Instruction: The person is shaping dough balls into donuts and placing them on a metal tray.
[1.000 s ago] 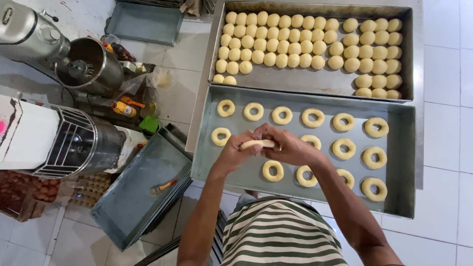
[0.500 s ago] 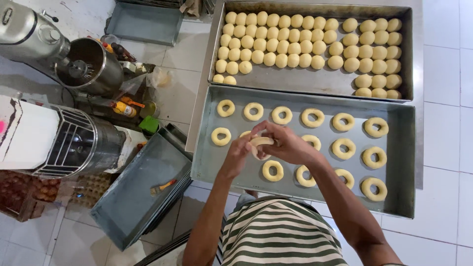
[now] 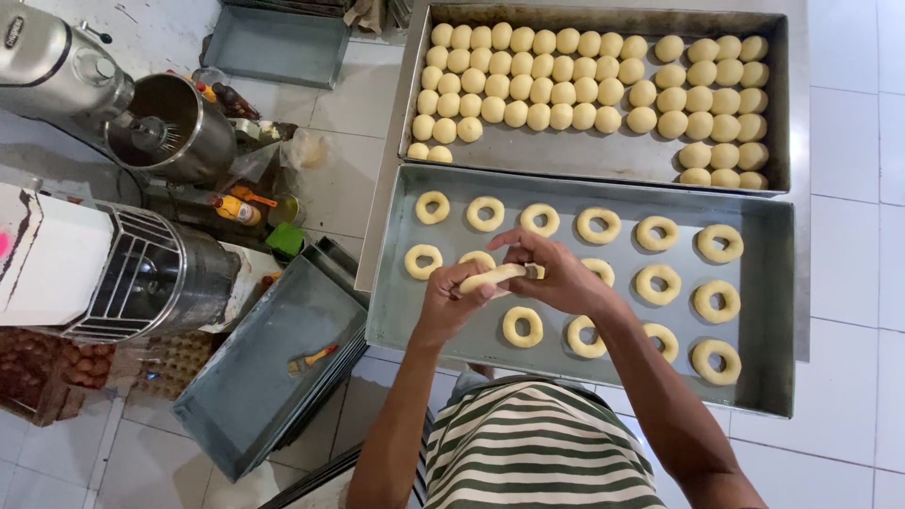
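Both my hands hold one pale dough piece above the near metal tray. My left hand grips it from the left and my right hand pinches it from the right. The dough looks like a ring seen edge-on. Under my hands the tray carries several dough rings in rows. The far metal tray behind it holds several round dough balls packed in rows.
Left of the trays stand a mixer with a steel bowl and a white machine with a wire cage. A stack of empty trays with a small brush lies lower left. Bottles sit below the bowl.
My hands have kept working the same dough piece over the tray. It showed briefly as an open ring and now lies flatter, edge-on, between my fingers.
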